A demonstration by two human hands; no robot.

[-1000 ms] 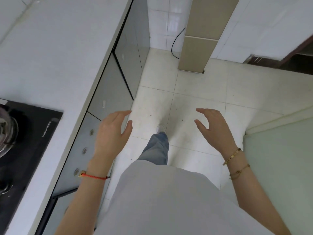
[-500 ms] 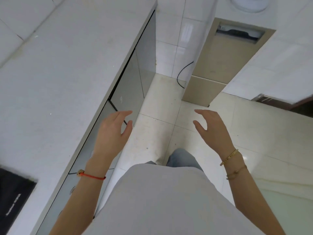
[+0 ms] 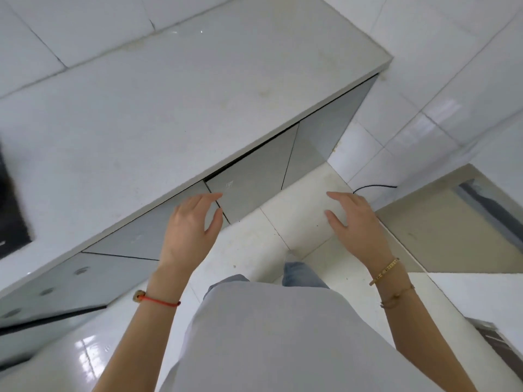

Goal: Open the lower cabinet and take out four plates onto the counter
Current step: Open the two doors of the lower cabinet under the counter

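Observation:
A white counter (image 3: 175, 108) runs from lower left to upper right. Under its edge sit grey lower cabinet doors (image 3: 254, 182), all closed. My left hand (image 3: 189, 230) hovers empty in front of the seam between two doors, fingers spread, not touching them. My right hand (image 3: 356, 224) is held out over the floor, also empty with fingers apart. No plates are in view.
A black stove top (image 3: 11, 210) lies at the counter's left edge, with a knob panel (image 3: 56, 281) below it. A beige appliance (image 3: 458, 222) stands at the right with a black cable (image 3: 373, 188) behind it. White tiled floor (image 3: 283, 236) lies between them.
The view has swung left toward the counter, so the cabinet doors now lie straight ahead. Both hands keep the same raised, empty pose.

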